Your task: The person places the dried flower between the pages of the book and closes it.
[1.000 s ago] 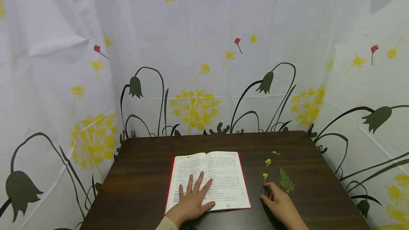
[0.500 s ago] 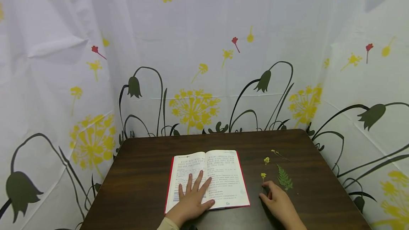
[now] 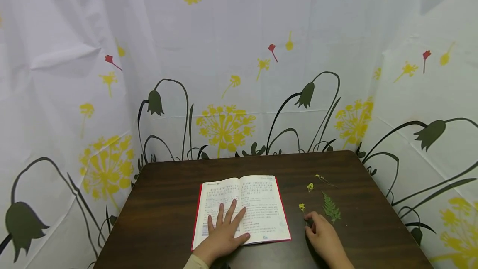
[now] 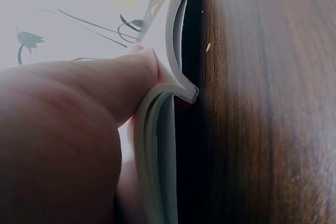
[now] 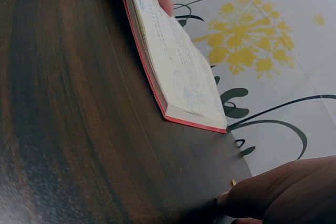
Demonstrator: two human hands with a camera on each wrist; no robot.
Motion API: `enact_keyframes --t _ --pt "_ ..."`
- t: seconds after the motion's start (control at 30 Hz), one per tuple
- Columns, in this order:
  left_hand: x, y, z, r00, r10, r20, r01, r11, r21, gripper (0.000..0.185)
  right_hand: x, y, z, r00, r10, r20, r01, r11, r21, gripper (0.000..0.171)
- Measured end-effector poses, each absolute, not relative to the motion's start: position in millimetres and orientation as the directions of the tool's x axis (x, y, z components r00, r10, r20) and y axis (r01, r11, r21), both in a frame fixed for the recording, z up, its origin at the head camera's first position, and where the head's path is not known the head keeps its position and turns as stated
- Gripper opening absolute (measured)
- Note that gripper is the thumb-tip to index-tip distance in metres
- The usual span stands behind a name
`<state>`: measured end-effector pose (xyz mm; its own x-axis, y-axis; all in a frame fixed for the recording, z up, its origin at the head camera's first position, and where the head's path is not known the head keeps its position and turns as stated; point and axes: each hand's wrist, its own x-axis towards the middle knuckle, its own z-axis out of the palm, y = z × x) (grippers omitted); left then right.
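An open book (image 3: 261,219) with a red cover lies on the dark wooden table. My left hand (image 3: 223,231) rests on it with fingers spread, mostly over the left page; in the left wrist view the thumb (image 4: 126,82) lies across the pages near the spine. Right of the book, my right hand (image 3: 324,235) pinches the stem of a small yellow flower (image 3: 301,206), whose head points away from me. A green fern leaf (image 3: 330,207) lies just beyond that hand. The right wrist view shows the right fingers (image 5: 283,192) at the lower right, the stem mostly hidden.
Two other yellow flower sprigs lie farther back on the right, a short one (image 3: 310,187) and a long-stemmed one (image 3: 324,179). The table (image 3: 168,202) ends at a white curtain (image 3: 231,53) printed with flowers.
The pinched flower's head has swung slightly left, with the right hand barely shifting. The left hand stays put on the book. The whole head view has drifted a little.
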<state>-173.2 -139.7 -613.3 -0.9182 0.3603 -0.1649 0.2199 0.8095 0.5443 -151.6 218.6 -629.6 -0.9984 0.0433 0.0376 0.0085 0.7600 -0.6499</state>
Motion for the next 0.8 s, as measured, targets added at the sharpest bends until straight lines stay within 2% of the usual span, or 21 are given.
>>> enact_keyframes --t 0.43,0.8 --pt "-177 -141 -616 -0.922 0.358 -0.144 0.230 0.810 0.540 0.086 -153 209 -629 -0.976 0.176 0.130 0.070 0.815 -0.575 0.012" --pt "-172 -139 -615 -0.926 0.349 -0.146 0.224 0.816 0.533 0.086 -149 209 -628 -0.976 0.172 0.133 0.077 0.843 -0.532 0.012"
